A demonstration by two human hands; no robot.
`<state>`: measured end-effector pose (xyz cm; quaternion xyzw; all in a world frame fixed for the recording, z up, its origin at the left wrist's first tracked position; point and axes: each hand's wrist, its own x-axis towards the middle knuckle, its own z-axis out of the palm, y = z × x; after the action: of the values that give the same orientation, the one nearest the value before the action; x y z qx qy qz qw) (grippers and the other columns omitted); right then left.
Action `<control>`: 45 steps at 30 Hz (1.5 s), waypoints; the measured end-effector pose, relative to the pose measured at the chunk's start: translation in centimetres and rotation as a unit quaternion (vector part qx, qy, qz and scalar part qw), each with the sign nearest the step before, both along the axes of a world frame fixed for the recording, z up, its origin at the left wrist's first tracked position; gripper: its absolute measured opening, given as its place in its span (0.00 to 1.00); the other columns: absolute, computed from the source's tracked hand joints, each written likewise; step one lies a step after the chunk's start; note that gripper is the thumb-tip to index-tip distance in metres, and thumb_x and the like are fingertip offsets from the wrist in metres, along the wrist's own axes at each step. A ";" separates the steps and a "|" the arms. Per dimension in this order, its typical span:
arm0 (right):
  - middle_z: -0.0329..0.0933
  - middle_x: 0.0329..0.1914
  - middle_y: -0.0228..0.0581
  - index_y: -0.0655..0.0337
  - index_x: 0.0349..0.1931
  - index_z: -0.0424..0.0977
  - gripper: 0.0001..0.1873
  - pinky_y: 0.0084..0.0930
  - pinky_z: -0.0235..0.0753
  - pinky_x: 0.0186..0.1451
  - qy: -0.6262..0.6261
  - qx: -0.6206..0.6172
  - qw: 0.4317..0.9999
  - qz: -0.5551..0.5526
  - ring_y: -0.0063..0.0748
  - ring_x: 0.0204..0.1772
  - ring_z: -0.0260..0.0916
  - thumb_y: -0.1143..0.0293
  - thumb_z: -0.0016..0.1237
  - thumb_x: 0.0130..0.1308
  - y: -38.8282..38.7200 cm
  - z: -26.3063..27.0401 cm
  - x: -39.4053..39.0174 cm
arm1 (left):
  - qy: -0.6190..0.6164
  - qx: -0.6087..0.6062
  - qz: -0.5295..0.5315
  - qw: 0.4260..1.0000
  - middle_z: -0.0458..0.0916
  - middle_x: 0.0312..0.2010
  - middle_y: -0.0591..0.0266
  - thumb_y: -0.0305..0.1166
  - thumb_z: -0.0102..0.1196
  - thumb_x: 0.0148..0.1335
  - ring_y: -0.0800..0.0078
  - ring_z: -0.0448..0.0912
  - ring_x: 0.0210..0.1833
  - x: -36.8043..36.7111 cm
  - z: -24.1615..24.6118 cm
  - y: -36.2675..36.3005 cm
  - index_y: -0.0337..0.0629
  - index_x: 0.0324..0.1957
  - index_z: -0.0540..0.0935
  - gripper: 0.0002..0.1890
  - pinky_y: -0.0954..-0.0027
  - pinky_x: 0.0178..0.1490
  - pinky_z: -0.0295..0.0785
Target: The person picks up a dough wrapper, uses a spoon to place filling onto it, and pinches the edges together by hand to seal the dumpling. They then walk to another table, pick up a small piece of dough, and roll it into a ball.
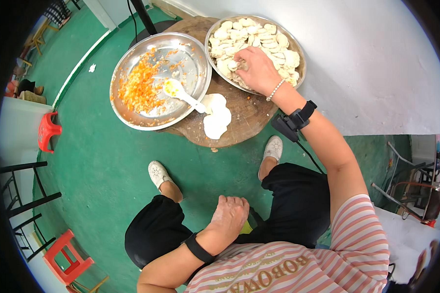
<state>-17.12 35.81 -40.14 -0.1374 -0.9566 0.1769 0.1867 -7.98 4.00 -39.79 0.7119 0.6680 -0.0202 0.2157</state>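
Note:
My right hand (257, 69) reaches over a round metal tray (303, 69) heaped with pale dumplings (258, 36). Its thumb and fingertips close around one dumpling (233, 66) at the near left side of the pile. My left hand (230, 214) hangs above my lap, back up and fingers curled together; its palm is hidden. Left of the tray, a wide metal basin (187, 69) contains chopped orange and pale filling (141, 86). A white spoon (185, 96) with filling in its bowl leans over the basin's near rim. Several floury dough wrappers (217, 119) overlap beside it.
Everything stands on a brown wooden stump table (255, 117) against a white wall (366, 66). Red plastic stools (49, 132) and black metal frames (33, 201) are at the left. A cable (310, 155) runs from my right wrist device (291, 121). Folding-frame furniture (407, 183) stands at right.

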 end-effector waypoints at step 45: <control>0.76 0.29 0.51 0.65 0.28 0.75 0.12 0.33 0.74 0.42 -0.143 -0.154 0.971 -0.110 0.45 0.36 0.75 0.69 0.56 0.43 -11.3 -2.6 2.6 | 0.015 0.152 0.122 0.981 0.77 0.30 0.59 0.25 0.51 0.51 0.65 0.78 0.34 -3.3 2.6 1.2 0.41 0.35 0.74 0.08 0.67 0.37 0.71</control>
<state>-14.52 24.56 -42.76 -0.2925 -0.9137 0.2787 0.0426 -11.28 5.20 -37.16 0.6494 0.7481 0.0972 0.0960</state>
